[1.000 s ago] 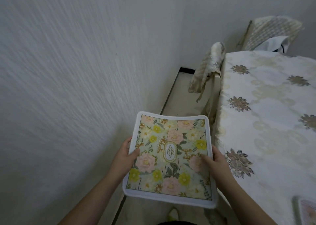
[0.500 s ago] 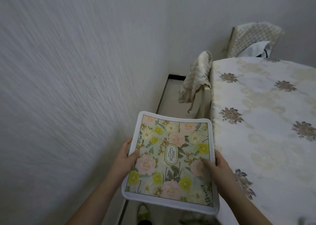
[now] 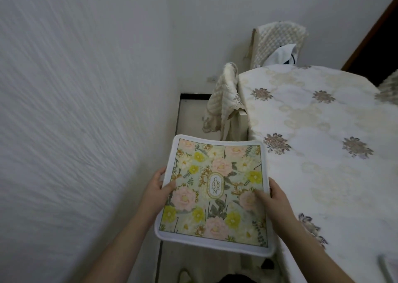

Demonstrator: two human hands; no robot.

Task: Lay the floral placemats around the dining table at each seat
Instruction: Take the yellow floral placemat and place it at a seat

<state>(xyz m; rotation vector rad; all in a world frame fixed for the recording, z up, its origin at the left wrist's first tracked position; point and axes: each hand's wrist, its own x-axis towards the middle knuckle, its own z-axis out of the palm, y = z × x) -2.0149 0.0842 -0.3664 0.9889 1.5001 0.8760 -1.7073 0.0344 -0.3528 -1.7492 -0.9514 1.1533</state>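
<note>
Head view: floral placemat (image 3: 217, 188) gripped between left hand (image 3: 156, 193) and right hand (image 3: 277, 201).

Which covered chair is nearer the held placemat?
The side chair with its cover hanging askew, tucked at the table's near-left edge just beyond the placemat. The quilted-back chair stands farther off, at the table's far end.

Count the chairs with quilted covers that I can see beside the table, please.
3. One cream quilted chair stands at the table's near-left side, one at its far end by the wall, and one shows only partly at the right edge. Others may be hidden.
</note>
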